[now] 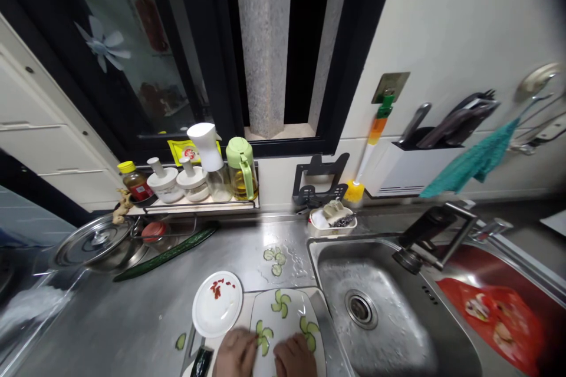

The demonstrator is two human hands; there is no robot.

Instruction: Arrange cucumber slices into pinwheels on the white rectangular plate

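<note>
Both my hands rest at the bottom edge of the view over a white rectangular plate (296, 306). My left hand (236, 353) has its fingertips pinched on a cluster of cucumber slices (264, 336) on the plate. My right hand (295, 357) lies beside it with fingers curled, close to another cucumber cluster (309, 330). A third cluster (281, 302) sits at the plate's far end. Left of the plate stands a small round white dish (217, 306) with a few red bits (217, 288) on it.
Loose cucumber slices (275, 258) lie on the wet steel counter; a whole cucumber (165, 253) lies by a pot lid (95, 241). The sink (380, 306) with faucet (431, 235) is right; a red board (495, 315) lies beyond. Bottles and jars (194, 174) line the back shelf.
</note>
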